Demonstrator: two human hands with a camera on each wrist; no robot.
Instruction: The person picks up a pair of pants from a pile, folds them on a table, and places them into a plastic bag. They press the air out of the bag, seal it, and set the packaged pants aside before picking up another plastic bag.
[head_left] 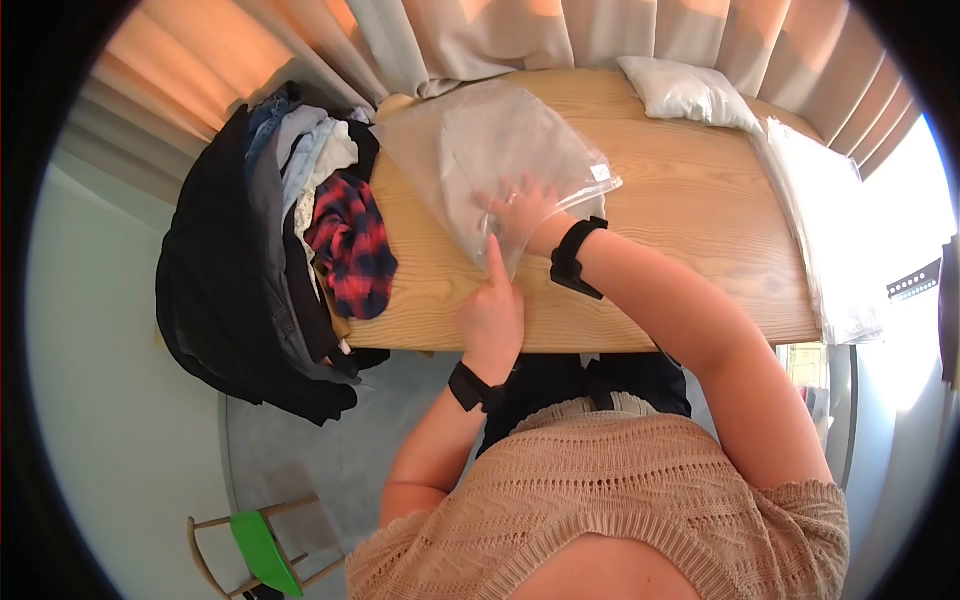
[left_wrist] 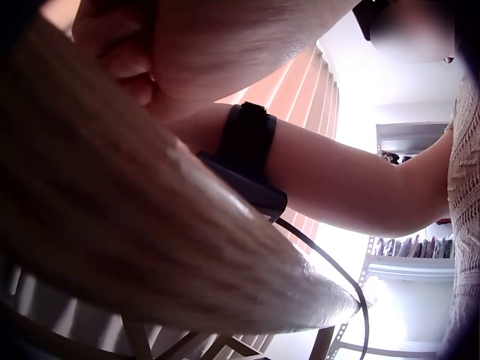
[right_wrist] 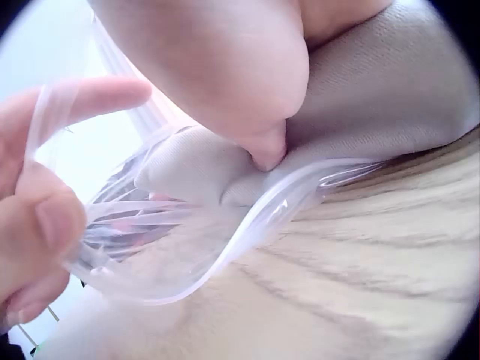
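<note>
A clear plastic bag (head_left: 410, 150) with a light grey folded fabric item (head_left: 490, 135) inside lies on the table. My right hand (head_left: 525, 210) is at the bag's mouth, fingers spread over the fabric; in the right wrist view its thumb touches the fabric (right_wrist: 375, 90). My left hand (head_left: 492, 325) holds the bag's near edge; the right wrist view shows this hand (right_wrist: 37, 202) with the index finger extended and the thumb against the film (right_wrist: 195, 262). The left wrist view shows part of the left hand (left_wrist: 225, 45) close up, its hold hidden.
Dark and coloured clothes (head_left: 240, 250) are heaped at the table's left, with a red plaid piece (head_left: 350, 245) on the tabletop (head_left: 700, 220). A silvery plastic package (head_left: 690, 92) lies at the back right, clear plastic bags (head_left: 825, 220) along the right edge. A green-seated chair (head_left: 265, 550) stands lower left.
</note>
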